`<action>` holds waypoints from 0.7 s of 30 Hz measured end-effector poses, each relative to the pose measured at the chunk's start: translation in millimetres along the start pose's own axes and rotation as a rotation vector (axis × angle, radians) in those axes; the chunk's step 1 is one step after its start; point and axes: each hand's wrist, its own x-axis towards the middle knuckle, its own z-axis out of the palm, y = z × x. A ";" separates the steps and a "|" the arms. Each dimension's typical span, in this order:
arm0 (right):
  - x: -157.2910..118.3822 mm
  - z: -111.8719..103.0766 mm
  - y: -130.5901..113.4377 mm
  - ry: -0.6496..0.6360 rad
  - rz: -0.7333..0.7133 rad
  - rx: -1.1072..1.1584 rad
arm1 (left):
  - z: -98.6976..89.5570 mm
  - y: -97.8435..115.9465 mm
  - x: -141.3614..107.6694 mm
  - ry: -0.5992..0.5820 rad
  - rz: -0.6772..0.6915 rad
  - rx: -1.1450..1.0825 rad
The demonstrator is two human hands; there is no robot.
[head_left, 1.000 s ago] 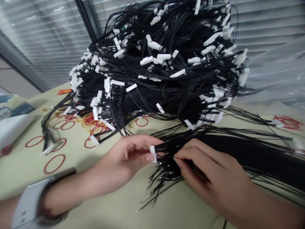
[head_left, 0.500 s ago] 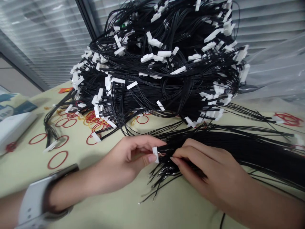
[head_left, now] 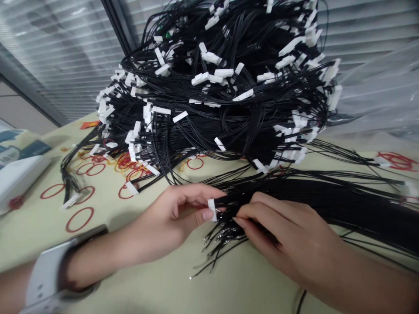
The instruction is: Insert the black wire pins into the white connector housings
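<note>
White connector housing (head_left: 212, 210) is at near centre, held just above the tabletop (head_left: 157, 288), at the left end of a thick black wire bundle (head_left: 353, 203). Reads as part-populated: some black wires enter its far end, the near end looks less filled; cavity count too small to read. Left to do, judging by the view: plenty of loose wire ends with bare metal terminals (head_left: 225, 235) fan out just below and right of the housing, no connector on those. Done side looks big: far centre is a tall pile of black wire harnesses (head_left: 199, 133) with white connectors on many visible ends. Left hand (head_left: 181, 213): thumb and forefinger clamped on the housing, thumb on the near part, other fingers curled behind. Right hand (head_left: 284, 229): thumb and forefinger tips pinched together just right of the housing, apparently on a single wire, but the fingers hide most of it; rest of the hand lies over the bundle. Hands close, small gap between, not touching. Outward: red rubber bands (head_left: 79, 208) scattered left, white box (head_left: 21, 181) far left, clear plastic sheeting (head_left: 382, 91) far right.
</note>
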 end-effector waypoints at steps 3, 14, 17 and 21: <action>-0.3 -2.3 -0.1 -0.008 -0.002 0.029 | 0.5 -0.3 -0.2 -0.005 -0.009 -0.041; -2.6 -3.5 -0.2 -0.026 -0.039 0.005 | -0.8 -0.5 -0.8 -0.047 -0.036 -0.038; -2.9 -2.5 -0.3 -0.002 -0.022 0.023 | -0.1 0.3 -2.9 -0.078 -0.035 -0.023; -2.2 -2.3 -0.7 -0.027 -0.062 0.035 | 2.1 0.9 -7.7 -0.053 -0.036 -0.082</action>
